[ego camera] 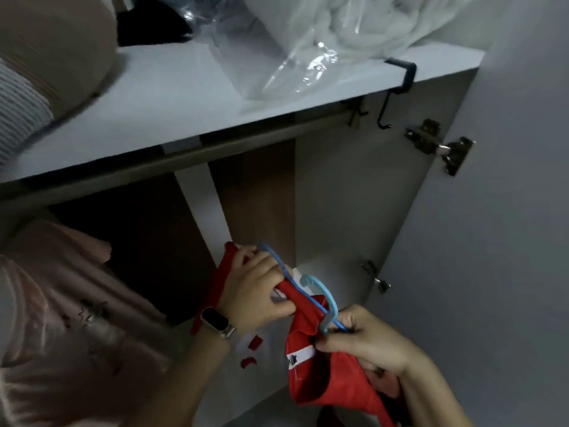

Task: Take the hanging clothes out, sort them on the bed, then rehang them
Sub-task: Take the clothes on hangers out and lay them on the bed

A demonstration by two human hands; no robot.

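Head view, looking down into an open wardrobe: low in the frame, slightly right of centre, two hands work one red garment [320,374] onto one light blue plastic hanger [323,298]. The left hand [261,291], wearing a smartwatch [217,322] on the wrist, has its fingers curled round a red shoulder section and one arm of the hanger, pinching cloth against plastic. The right hand [369,340], at lower right, grips the hanger's other end with the red fabric bunched beneath it. The hanger's hook curls up between the two hands and is not on anything.

Judging from this, the rehanging step is in hand: the garment is being fitted on its hanger in front of the wardrobe. The next move would need the shoulders seated evenly on both hanger arms, then the hook raised to the wardrobe rail [246,146], which runs diagonally just under the white shelf [172,97] across the middle of the frame.

That rail shows bare here. At lower left hangs one pale pink garment [67,288]. One black hook [397,87] clips over the shelf edge at upper right. On the shelf lie one clear plastic bag [323,35] of pale bedding and folded textiles at upper left. Two door hinges [437,143] show at right.
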